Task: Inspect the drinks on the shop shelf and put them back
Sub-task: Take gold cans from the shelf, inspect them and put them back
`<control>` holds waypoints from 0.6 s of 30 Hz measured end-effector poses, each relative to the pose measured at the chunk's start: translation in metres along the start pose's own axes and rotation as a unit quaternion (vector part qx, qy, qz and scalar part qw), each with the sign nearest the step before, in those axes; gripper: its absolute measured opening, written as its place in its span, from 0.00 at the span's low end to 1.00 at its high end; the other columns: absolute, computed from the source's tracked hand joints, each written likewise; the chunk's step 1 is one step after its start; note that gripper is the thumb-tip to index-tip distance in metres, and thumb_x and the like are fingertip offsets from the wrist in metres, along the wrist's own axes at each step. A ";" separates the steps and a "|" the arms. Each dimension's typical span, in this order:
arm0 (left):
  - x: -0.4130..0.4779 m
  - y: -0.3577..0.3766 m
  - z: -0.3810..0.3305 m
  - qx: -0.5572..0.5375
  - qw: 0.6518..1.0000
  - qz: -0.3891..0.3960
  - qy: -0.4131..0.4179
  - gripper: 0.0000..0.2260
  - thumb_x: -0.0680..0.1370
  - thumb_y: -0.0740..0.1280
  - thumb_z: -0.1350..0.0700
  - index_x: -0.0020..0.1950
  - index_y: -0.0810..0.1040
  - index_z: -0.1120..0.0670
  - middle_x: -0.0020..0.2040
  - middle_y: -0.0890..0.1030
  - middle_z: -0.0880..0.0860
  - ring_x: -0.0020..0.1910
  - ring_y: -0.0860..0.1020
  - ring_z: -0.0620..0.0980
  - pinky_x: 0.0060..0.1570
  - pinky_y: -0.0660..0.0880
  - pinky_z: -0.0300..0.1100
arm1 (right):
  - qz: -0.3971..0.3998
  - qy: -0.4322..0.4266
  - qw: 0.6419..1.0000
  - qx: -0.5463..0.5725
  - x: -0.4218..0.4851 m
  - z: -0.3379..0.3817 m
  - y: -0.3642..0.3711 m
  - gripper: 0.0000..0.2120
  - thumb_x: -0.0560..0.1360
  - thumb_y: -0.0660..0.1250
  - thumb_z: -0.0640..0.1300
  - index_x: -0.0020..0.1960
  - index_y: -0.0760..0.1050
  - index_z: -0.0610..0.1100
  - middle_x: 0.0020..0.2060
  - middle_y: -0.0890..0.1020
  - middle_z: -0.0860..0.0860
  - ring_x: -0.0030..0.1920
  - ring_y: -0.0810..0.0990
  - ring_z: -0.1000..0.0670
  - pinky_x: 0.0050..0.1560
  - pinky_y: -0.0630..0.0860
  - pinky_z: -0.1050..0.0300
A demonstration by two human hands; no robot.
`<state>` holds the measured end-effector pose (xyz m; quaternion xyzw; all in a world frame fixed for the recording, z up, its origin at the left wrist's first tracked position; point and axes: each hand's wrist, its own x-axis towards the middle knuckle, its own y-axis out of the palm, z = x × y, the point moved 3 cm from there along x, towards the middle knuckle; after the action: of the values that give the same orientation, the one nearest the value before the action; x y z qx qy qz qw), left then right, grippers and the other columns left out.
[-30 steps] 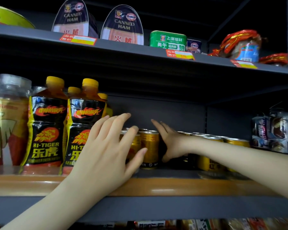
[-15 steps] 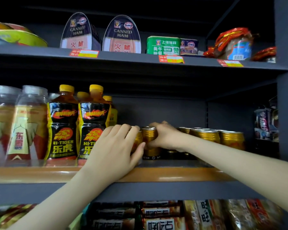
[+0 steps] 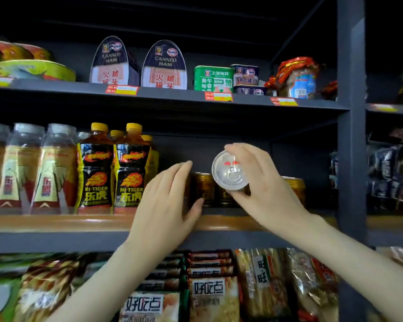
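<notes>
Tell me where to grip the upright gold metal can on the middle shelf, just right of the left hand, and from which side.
Grip the upright gold metal can round its upper side wall, from the open front. It stands upright, round wall facing out, with more cans close on its right. The left hand is nearest; the right hand holds a silver-topped can.

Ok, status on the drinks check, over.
Right hand grips gold metal can, silver top facing camera, clear of wooden shelf. Left hand open beside standing gold cans. No obstruction seen.
</notes>
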<state>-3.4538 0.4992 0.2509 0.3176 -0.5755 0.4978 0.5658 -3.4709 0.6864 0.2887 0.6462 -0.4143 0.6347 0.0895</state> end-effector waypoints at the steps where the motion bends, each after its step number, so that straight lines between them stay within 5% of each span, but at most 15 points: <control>1: -0.010 -0.003 -0.015 -0.034 0.999 -0.002 -0.002 0.30 0.75 0.62 0.45 0.73 0.65 0.59 0.67 0.73 0.56 0.66 0.70 0.53 0.67 0.64 0.41 | -0.001 -0.026 1.000 0.002 -0.017 0.008 -0.006 0.40 0.68 0.75 0.35 0.74 0.59 0.48 0.69 0.65 0.50 0.71 0.62 0.52 0.66 0.63 0.69; 5: -0.067 -0.006 -0.079 -0.145 0.989 0.029 0.017 0.32 0.74 0.66 0.49 0.75 0.59 0.55 0.72 0.66 0.52 0.72 0.65 0.49 0.70 0.63 0.44 | 0.027 -0.110 0.993 0.029 -0.100 0.040 -0.019 0.42 0.65 0.78 0.34 0.72 0.60 0.45 0.69 0.64 0.48 0.73 0.63 0.49 0.69 0.68 0.56; 8: -0.118 -0.007 -0.120 -0.238 0.967 0.085 -0.020 0.32 0.74 0.67 0.48 0.74 0.57 0.50 0.71 0.64 0.48 0.71 0.66 0.47 0.69 0.66 0.48 | 0.071 -0.116 0.985 0.107 -0.163 0.048 -0.026 0.40 0.67 0.76 0.32 0.73 0.60 0.44 0.70 0.64 0.48 0.74 0.63 0.49 0.72 0.65 0.55; 12: -0.189 -0.014 -0.168 -0.294 0.937 0.160 -0.096 0.31 0.74 0.69 0.49 0.72 0.58 0.49 0.70 0.62 0.43 0.73 0.62 0.40 0.71 0.63 0.42 | 0.150 -0.067 0.963 0.214 -0.238 0.060 -0.031 0.39 0.68 0.75 0.31 0.73 0.61 0.46 0.70 0.64 0.49 0.74 0.62 0.51 0.71 0.65 0.59; 15: -0.240 -0.020 -0.192 -0.321 0.906 0.226 -0.162 0.33 0.75 0.72 0.51 0.74 0.57 0.51 0.74 0.62 0.50 0.75 0.62 0.50 0.70 0.65 0.53 | 0.195 0.020 0.928 0.317 -0.285 0.071 -0.030 0.37 0.70 0.73 0.35 0.72 0.59 0.51 0.70 0.63 0.54 0.74 0.60 0.58 0.69 0.64 0.65; 18: -0.272 -0.030 -0.205 -0.341 0.886 0.253 -0.187 0.33 0.73 0.75 0.56 0.72 0.60 0.51 0.71 0.67 0.49 0.70 0.69 0.51 0.66 0.69 0.51 | 0.229 0.076 0.898 0.368 -0.324 0.079 -0.027 0.39 0.70 0.74 0.35 0.72 0.58 0.56 0.70 0.62 0.61 0.73 0.60 0.61 0.69 0.62 0.68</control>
<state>-3.3143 0.6276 -0.0338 0.0352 -0.8658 0.3284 0.3758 -3.3468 0.7897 -0.0043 0.4700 -0.2797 0.7921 -0.2710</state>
